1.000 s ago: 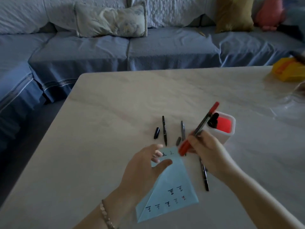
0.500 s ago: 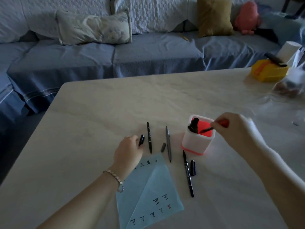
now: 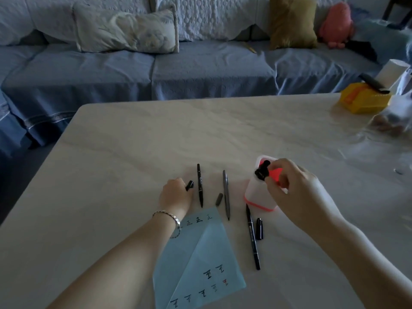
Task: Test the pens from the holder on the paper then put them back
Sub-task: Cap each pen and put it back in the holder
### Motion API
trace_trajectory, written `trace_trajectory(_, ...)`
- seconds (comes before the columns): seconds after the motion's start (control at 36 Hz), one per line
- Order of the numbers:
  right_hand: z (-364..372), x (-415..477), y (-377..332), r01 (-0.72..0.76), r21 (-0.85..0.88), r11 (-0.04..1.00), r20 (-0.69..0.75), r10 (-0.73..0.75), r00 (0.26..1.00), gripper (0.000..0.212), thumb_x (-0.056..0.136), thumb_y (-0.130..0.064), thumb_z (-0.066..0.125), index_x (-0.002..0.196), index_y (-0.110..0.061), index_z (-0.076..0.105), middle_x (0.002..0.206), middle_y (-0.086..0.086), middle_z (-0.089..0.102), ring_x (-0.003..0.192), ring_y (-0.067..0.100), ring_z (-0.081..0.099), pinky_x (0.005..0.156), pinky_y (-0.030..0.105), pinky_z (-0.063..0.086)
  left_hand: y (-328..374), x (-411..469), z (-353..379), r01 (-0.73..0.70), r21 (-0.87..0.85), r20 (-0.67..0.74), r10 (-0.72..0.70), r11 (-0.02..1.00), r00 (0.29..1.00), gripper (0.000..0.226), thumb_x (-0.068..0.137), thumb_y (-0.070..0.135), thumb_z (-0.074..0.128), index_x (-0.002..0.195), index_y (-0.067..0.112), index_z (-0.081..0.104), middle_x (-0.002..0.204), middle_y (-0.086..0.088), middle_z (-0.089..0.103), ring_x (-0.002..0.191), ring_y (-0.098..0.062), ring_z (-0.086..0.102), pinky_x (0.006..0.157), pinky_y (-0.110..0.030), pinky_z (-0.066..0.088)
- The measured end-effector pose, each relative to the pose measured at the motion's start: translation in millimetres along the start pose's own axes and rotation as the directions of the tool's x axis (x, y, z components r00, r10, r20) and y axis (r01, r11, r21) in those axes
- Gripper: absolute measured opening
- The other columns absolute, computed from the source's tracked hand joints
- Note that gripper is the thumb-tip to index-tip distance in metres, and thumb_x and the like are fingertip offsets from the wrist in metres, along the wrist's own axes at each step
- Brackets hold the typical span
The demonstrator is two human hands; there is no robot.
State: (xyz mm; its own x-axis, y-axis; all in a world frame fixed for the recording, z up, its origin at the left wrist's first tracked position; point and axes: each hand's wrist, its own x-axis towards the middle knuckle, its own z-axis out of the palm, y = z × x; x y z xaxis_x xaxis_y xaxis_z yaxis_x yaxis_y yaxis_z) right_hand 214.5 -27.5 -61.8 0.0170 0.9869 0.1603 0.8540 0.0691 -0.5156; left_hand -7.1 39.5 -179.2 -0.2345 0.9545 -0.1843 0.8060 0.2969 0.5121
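PENS GO BACK: At a pale table (image 3: 133, 152), a person's left hand (image 3: 176, 194) has its grip on a loose black cap (image 3: 189, 185), pinching it btwn curled fingers. Next job looks like capping. The uncapped black pen (image 3: 200, 186) lies just right of that cap, not touching it, long axis running far-to-near w/ the pointed end toward the blue paper (image 3: 200, 264). The L hand is plainly the nearer one. The right hand (image 3: 292, 195) curls over the mouth of the white pen holder (image 3: 256, 194), by the black pen tops (image 3: 263, 169) standing in it; can't tell if its grip holds anything. Also out on the table: a grey pen (image 3: 226, 195) w/ grey cap (image 3: 219, 199) just left, and a second black pen (image 3: 253, 238) w/ second black cap (image 3: 259, 228) just right.
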Motion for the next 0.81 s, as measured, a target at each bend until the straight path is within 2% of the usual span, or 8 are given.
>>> trace_trajectory(0.06, 9.5, -1.2, -12.3, 0.023, 0.053, 0.998, 0.06, -0.026, 0.998, 0.007, 0.088, -0.024, 0.054, 0.092, -0.023, 0.059, 0.072, -0.013, 0.047, 0.058, 0.002, 0.043, 0.051, 0.02, 0.036, -3.6, -3.1, 0.4, -0.018, -0.012, 0.016, 0.018, 1.0, 1.0, 0.035, 0.091, 0.031, 0.051, 0.065, 0.007, 0.052, 0.057, -0.005, 0.05, 0.051, -0.025, 0.052, 0.046, -0.026, 0.037)
trace_trajectory(0.11, 26.0, 1.3, -23.9, 0.039, 0.101, 0.994, 0.141, -0.053, 0.989, 0.007, 0.088, -0.02, 0.054, 0.088, -0.019, 0.061, 0.067, -0.012, 0.05, 0.057, 0.005, 0.045, 0.053, 0.023, 0.039, -9.3, -10.6, -3.7, -0.03, -0.025, 0.033, 0.031, 0.999, 0.999, 0.032, 0.091, 0.032, 0.052, 0.07, 0.009, 0.053, 0.057, -0.001, 0.049, 0.046, -0.015, 0.043, 0.042, -0.024, 0.032)
trace_trajectory(0.25, 87.2, 21.6, -46.2, -0.043, 0.133, 0.99, 0.348, -0.006, 0.938, 0.013, 0.087, -0.019, 0.052, 0.087, -0.013, 0.064, 0.069, -0.002, 0.059, 0.064, 0.018, 0.053, 0.062, 0.029, 0.048, -35.3, -39.8, -30.9, -0.073, -0.141, 0.047, 0.08, 0.987, 0.996, 0.007, 0.087, 0.018, 0.056, 0.084, 0.012, 0.053, 0.074, 0.0, 0.056, 0.063, -0.016, 0.051, 0.053, -0.024, 0.037)
trace_trajectory(0.36, 127.6, 49.5, -54.1, -0.132, 0.005, 0.991, 0.408, 0.118, 0.905, 0.024, 0.089, -0.022, 0.05, 0.086, -0.002, 0.063, 0.075, 0.011, 0.06, 0.07, 0.027, 0.057, 0.062, 0.03, 0.042, -54.4, -61.2, -58.1, -0.122, -0.202, 0.007, 0.126, 0.972, 0.992, 0.002, 0.084, 0.018, 0.064, 0.085, 0.018, 0.063, 0.082, 0.0, 0.064, 0.078, -0.02, 0.059, 0.068, -0.031, 0.044)
trace_trajectory(0.47, 156.7, 70.3, -55.4, -0.07, -0.244, 0.967, 0.407, 0.167, 0.898, 0.02, 0.091, -0.017, 0.046, 0.077, -0.005, 0.053, 0.077, 0.006, 0.049, 0.093, 0.029, 0.06, 0.089, 0.033, 0.045, -66.7, -74.8, -77.8, -0.166, -0.233, -0.063, 0.155, 0.958, 0.986, 0.004, 0.083, 0.018, 0.067, 0.086, 0.017, 0.068, 0.078, 0.005, 0.066, 0.076, -0.014, 0.061, 0.066, -0.028, 0.043)
trace_trajectory(0.58, 166.3, 78.7, -50.4, -0.157, -0.239, 0.958, 0.396, 0.243, 0.886, 0.022, 0.087, -0.015, 0.045, 0.065, -0.01, 0.043, 0.073, 0.006, 0.052, 0.088, 0.027, 0.058, 0.103, 0.032, 0.037, -72.4, -81.9, -82.4, -0.181, -0.255, -0.104, 0.159, 0.95, 0.982, 0.005, 0.083, 0.018, 0.067, 0.087, 0.017, 0.068, 0.081, 0.004, 0.066, 0.076, -0.012, 0.061, 0.065, -0.024, 0.044)
trace_trajectory(0.72, 164.6, 78.3, -44.2, -0.21, -0.187, 0.96, 0.424, 0.271, 0.864, 0.026, 0.084, -0.011, 0.047, 0.059, -0.012, 0.039, 0.061, 0.002, 0.043, 0.081, 0.026, 0.051, 0.08, 0.028, 0.042, -68.3, -89.1, -74.9, -0.134, -0.346, -0.088, 0.11, 0.929, 0.99, 0.003, 0.084, 0.02, 0.066, 0.087, 0.021, 0.066, 0.081, 0.007, 0.065, 0.074, -0.007, 0.06, 0.059, -0.01, 0.038)
trace_trajectory(0.81, 159.4, 77.1, -47.8, -0.211, -0.127, 0.969, 0.468, 0.246, 0.849, 0.035, 0.086, -0.02, 0.051, 0.055, -0.012, 0.039, 0.057, 0.002, 0.043, 0.068, 0.024, 0.049, 0.073, 0.029, 0.041, -63.8, -94.1, -69.9, -0.103, -0.426, -0.076, 0.078, 0.899, 0.994, 0.006, 0.084, 0.019, 0.066, 0.082, 0.024, 0.064, 0.076, 0.007, 0.066, 0.069, -0.004, 0.058, 0.058, -0.006, 0.039)
